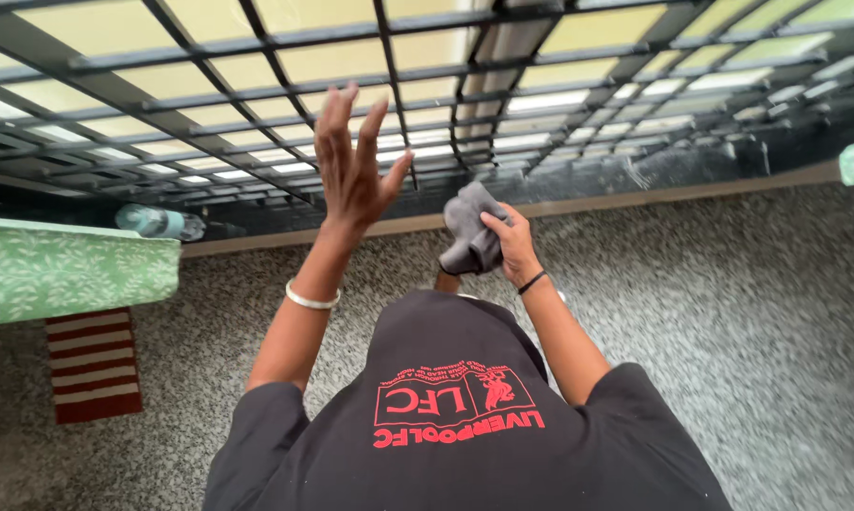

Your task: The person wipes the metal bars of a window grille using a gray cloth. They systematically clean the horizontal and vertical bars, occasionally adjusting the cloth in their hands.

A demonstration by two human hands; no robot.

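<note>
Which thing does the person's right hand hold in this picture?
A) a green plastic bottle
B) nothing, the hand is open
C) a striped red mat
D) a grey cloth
D: the right hand grips a bunched grey cloth near the black window grille, while the left hand is raised with its fingers spread and holds nothing.
</note>
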